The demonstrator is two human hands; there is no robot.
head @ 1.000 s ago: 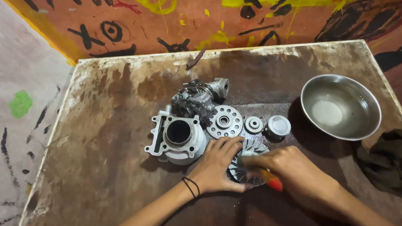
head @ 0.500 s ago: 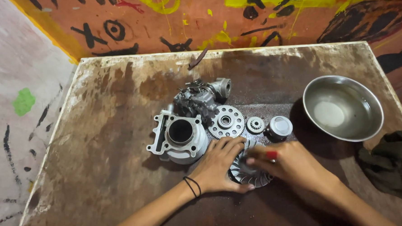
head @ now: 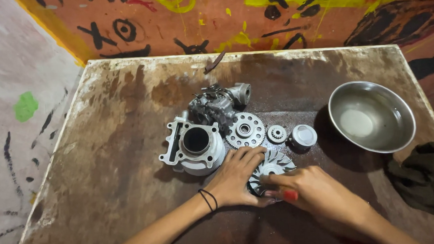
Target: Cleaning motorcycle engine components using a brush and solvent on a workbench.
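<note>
At table (head: 106, 156) front, left hand (head: 236, 177) steadies finned pulley (head: 272, 168), fingers closed on its rim; right hand (head: 310, 191) pinches red-tipped tool (head: 289, 196) against it. Next likely calls for firm bracing.

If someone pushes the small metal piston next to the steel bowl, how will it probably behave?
The piston looks like solid metal, so it is probably stiff and heavy for its size. It seems to stand on a flat end, so a push would likely slide it, not roll it. The stained tabletop looks oily, so it may be slippery.
</note>
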